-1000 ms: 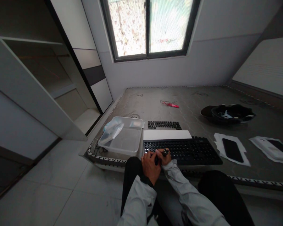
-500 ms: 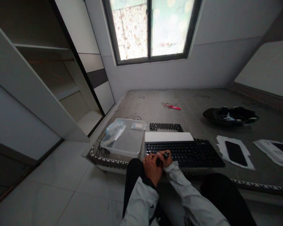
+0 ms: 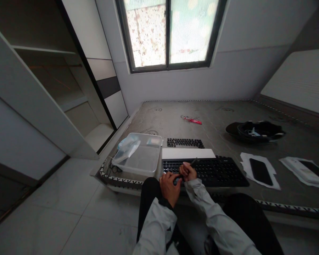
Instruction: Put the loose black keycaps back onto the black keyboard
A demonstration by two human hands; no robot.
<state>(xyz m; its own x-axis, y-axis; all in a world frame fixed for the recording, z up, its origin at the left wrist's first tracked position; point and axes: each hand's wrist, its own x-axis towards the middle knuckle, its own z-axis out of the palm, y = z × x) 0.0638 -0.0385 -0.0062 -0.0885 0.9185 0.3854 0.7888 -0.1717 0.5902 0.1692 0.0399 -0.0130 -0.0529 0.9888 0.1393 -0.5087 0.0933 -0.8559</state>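
A black keyboard (image 3: 220,173) lies along the bed's front edge. My left hand (image 3: 170,188) is at its front left corner, fingers curled around a small dark object (image 3: 177,180) whose kind I cannot make out. My right hand (image 3: 188,173), just to the right and over the keys, is closed on a thin dark pen-like tool (image 3: 195,162) that points up and away. Behind the keyboard lies a white strip-shaped box or board (image 3: 188,153). Farther back, loose black keycaps (image 3: 185,142) are laid out in rows.
To the left, a clear plastic tray (image 3: 142,166) holds a crumpled plastic bag (image 3: 129,147). On the right are a dark phone (image 3: 261,171) on white wrapping, another wrapped device (image 3: 305,171) and a black cap (image 3: 260,130). A red packet (image 3: 193,120) lies farther back.
My right hand has moved slightly up and away from the left hand, and the tool in it now points up to the right. My left hand stays nearly in place.
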